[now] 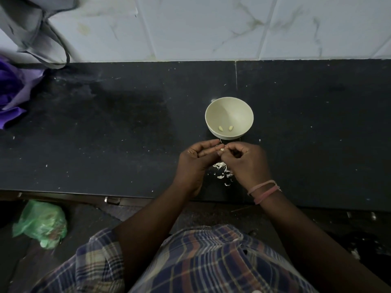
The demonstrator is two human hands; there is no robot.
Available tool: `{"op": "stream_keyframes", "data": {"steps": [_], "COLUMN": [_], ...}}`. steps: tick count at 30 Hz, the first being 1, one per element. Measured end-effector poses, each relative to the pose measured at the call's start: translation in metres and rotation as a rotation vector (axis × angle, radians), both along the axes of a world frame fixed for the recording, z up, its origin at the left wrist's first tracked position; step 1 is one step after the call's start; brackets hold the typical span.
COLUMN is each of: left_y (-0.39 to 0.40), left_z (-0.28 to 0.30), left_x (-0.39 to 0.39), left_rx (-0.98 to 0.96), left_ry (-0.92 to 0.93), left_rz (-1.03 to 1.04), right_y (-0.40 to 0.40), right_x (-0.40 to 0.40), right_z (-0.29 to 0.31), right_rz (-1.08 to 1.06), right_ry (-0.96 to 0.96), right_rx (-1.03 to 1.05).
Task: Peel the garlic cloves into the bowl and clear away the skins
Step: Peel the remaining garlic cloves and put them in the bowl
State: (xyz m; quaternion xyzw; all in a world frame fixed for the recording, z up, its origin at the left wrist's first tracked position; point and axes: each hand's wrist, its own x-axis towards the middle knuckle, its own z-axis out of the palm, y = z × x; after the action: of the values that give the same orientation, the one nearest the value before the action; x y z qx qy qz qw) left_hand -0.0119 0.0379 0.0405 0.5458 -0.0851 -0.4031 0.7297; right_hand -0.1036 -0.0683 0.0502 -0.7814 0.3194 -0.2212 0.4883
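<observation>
A pale cream bowl [229,111] stands on the black counter [105,134], with two peeled garlic cloves [225,128] lying in its bottom. Just in front of the bowl my left hand [195,160] and my right hand [246,162] meet fingertip to fingertip around a small garlic clove [221,149], which is mostly hidden by the fingers. A bit of skin sticks out above the fingertips. Below the hands a loose pile of white garlic skins [223,172] lies on the counter.
White marbled tiles [211,28] back the counter. A grey cloth bag [36,32] and a purple bag [12,89] sit at the far left. A green plastic bag [41,224] lies on the floor below the counter's front edge. Small white specks dot the counter.
</observation>
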Motion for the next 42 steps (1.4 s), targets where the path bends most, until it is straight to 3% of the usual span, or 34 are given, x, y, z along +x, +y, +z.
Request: {"op": "stream_keyframes", "data": {"steps": [8,23,31,36,42], "left_y": [-0.001,0.000,0.002,0.003,0.002], "left_z": [0.002,0.002,0.002,-0.003,-0.004], "left_x": [0.001,-0.002,-0.002,-0.001,-0.003], "left_rx": [-0.096,-0.058,-0.066,-0.063,-0.085], "left_ry": [0.161,0.197,0.248,0.284,0.304], "left_rz": [0.027,0.026,0.034,0.078,0.081], "right_y": [0.001,-0.003,-0.003,-0.007,-0.006], "right_x": [-0.001,-0.005,-0.006,-0.010,-0.006], "right_z": [0.010,-0.002,-0.004,-0.010,-0.021], "right_rz": [-0.020,0.019,-0.054,-0.131,-0.159], "right_ry": [-0.026,0.033,-0.009,0.019,0.108], "right_rx": [0.235,0.108,0.228,0.126,-0.198]}}
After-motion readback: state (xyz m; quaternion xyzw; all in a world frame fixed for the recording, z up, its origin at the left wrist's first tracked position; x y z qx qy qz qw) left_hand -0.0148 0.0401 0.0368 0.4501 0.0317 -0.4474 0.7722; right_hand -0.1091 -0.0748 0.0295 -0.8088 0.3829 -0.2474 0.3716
